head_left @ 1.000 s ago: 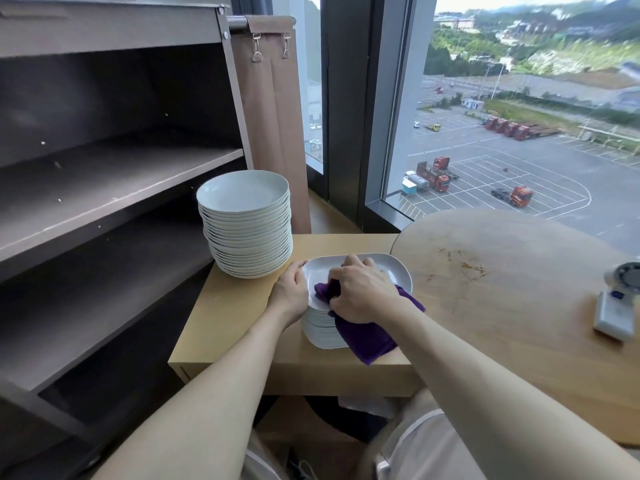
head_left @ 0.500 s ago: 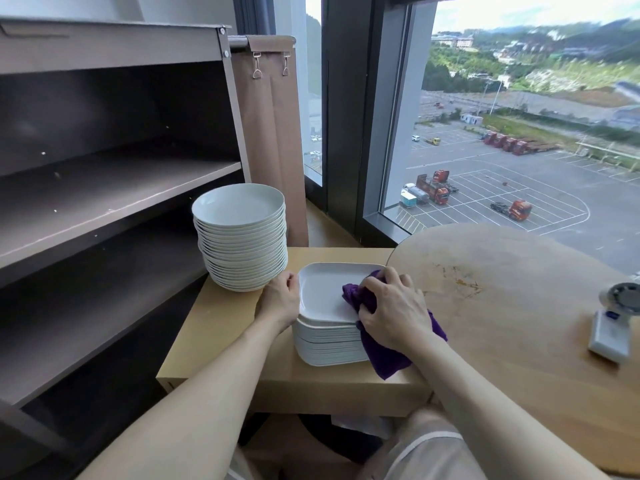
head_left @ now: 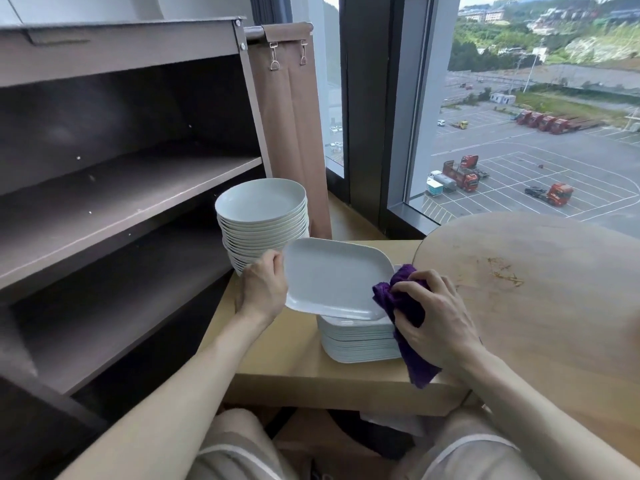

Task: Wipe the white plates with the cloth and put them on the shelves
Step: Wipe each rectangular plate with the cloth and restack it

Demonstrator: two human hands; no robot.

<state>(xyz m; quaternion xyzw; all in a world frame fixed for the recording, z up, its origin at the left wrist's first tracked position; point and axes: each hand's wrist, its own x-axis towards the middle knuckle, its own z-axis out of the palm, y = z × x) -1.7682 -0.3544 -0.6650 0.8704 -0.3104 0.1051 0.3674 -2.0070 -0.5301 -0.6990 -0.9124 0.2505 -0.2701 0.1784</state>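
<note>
Rectangular white plate [head_left: 332, 277], tilted just above the stack of rectangular plates [head_left: 360, 341] on the table [head_left: 294, 372]. Left hand [head_left: 261, 289] grips its 9 o'clock rim; right hand [head_left: 440, 323] clutches the purple cloth [head_left: 403, 303] against its 4 o'clock corner. Step: wiping, apparently near its end. The next move calls for carrying the plate toward the shelves [head_left: 121, 188] at 9 o'clock, past the stack of round plates [head_left: 263, 220].

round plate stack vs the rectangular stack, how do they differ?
Shape: the round stack holds circular plates, the rectangular stack rounded-corner ones. Height: the round stack is taller. State: the round stack's top plate lies flat; above the rectangular stack the left hand holds a lifted plate tilted, purple cloth at its edge. Both are white and stand on the wooden table.
</note>
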